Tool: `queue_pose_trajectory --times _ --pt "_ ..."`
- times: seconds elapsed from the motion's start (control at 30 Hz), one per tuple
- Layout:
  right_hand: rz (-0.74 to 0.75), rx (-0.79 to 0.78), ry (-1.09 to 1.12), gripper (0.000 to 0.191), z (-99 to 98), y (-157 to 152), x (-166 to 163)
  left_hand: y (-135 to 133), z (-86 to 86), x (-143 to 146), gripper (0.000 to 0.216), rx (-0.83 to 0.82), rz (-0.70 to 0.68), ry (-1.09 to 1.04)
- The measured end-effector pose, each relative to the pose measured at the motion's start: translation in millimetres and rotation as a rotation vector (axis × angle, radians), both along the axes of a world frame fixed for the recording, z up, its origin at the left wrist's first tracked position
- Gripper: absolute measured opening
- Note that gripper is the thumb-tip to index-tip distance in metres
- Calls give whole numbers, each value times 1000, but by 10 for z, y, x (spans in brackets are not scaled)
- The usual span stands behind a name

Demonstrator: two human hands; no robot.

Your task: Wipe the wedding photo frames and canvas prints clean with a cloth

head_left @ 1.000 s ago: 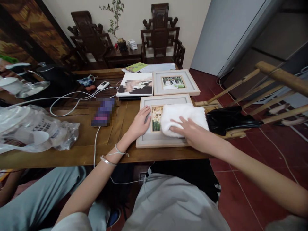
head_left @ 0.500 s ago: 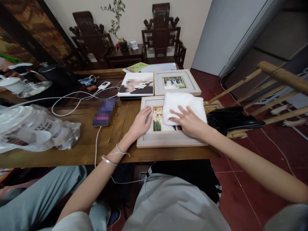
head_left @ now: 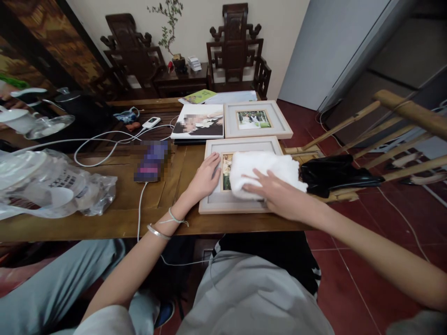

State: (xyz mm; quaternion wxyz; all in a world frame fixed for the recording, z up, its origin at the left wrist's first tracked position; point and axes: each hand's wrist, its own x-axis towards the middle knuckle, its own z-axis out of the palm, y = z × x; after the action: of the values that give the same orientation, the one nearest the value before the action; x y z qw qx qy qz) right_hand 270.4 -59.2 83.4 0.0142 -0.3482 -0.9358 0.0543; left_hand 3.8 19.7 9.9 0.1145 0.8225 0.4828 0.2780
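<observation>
Apparently mid-wipe: right hand (head_left: 275, 193), fingers spread, presses the white cloth (head_left: 249, 163) over the near picture frame (head_left: 230, 211) toward 3 o'clock.
Left hand (head_left: 204, 177), laid flat, rests at its 9 o'clock; another pass would call for steady bracing there.
</observation>
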Motion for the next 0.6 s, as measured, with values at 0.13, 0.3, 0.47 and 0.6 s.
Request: queue_pose_trajectory --times 0.13,0.3,0.47,0.6 --pt "-118 215 -20 85 -155 760 43 1 30 -16 50 -21 -11 17" --pt "-119 273 -138 79 -139 1124 -8 -2 38 -22 49 -10 -20 21" --pt "9 211 -193 76 -59 548 -15 7 28 -10 49 -11 -17 16" --pt "102 52 -168 80 228 -162 84 9 8 9 48 -7 -4 -1"
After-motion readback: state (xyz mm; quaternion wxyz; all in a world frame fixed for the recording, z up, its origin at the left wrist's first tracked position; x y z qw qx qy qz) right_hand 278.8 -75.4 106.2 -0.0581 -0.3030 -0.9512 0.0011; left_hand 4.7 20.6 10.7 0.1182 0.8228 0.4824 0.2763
